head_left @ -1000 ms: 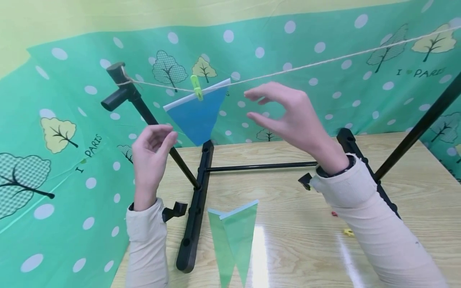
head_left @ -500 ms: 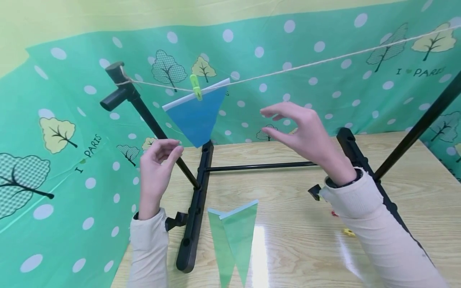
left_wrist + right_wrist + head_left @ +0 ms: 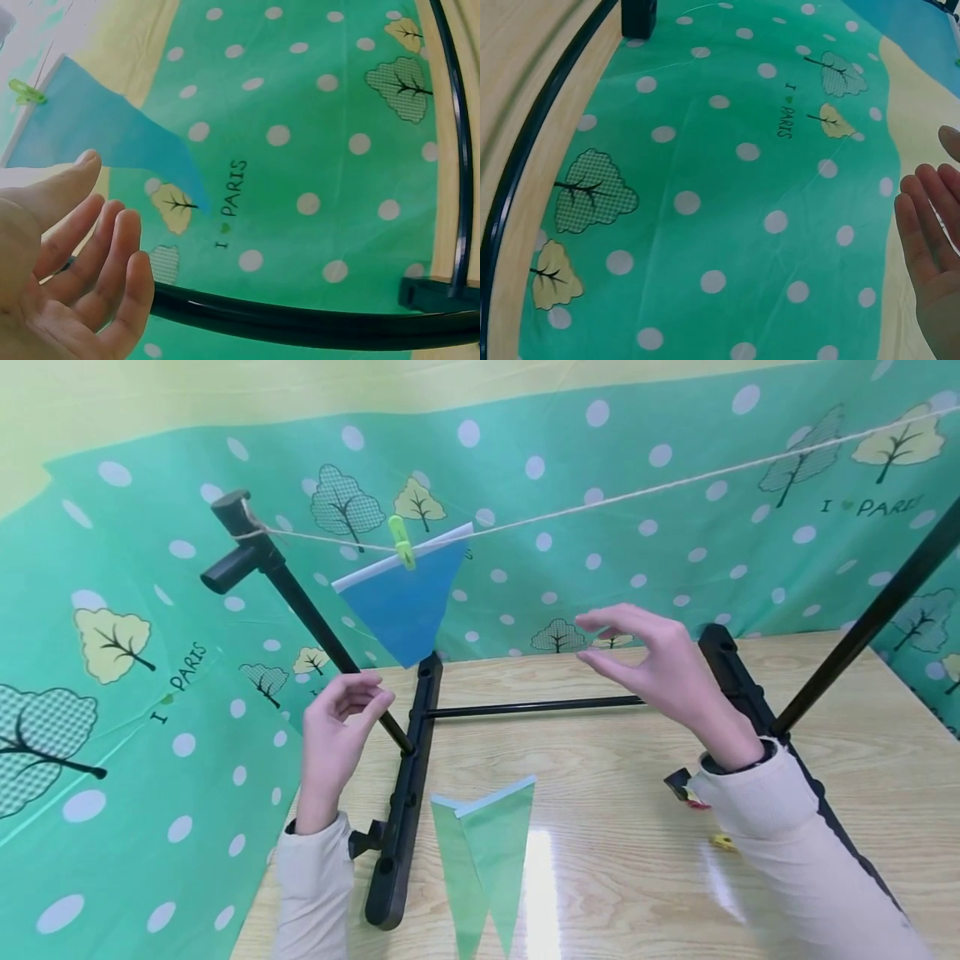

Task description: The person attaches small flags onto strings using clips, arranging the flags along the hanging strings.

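Observation:
A blue paper pennant hangs from a thin white string, held there by a light green clothespin. Below and left of the pennant, my left hand is raised with loosely bent fingers and nothing in them. In the left wrist view, the pennant shows beyond the thumb. My right hand hovers right of the pennant, thumb and fingers apart, holding nothing. Two green pennants with pale blue top edges lie overlapping on the wooden table.
A black stand has a left post, a right post and a low crossbar. A yellow clothespin and a small red item lie near my right sleeve. Behind hangs a green dotted cloth.
Both hands have moved down and to the right, the right one farther from the hanging blue pennant. The pennant and clothespin stay on the string.

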